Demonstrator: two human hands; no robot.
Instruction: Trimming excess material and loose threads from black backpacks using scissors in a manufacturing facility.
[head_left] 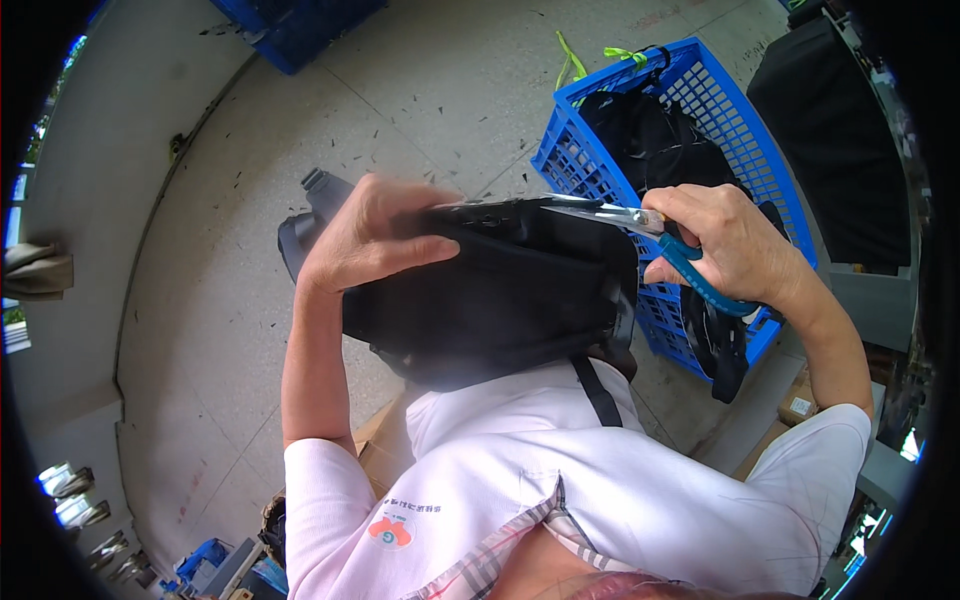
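A black fabric bag with straps and grey buckle parts lies across my lap. My left hand grips its upper edge, thumb on the near side and fingers behind, slightly blurred. In my right hand is a pair of scissors with teal handles. Their metal blades point left along the bag's top edge, close to the cloth. Whether the blades touch a thread there I cannot tell. A grey strap with a buckle sticks out beyond my left hand.
A blue plastic basket holding black fabric pieces stands at the right, green ties on its rim. Another blue container is at the far left. Small dark scraps dot the pale tiled floor. Dark cloth hangs at the far right.
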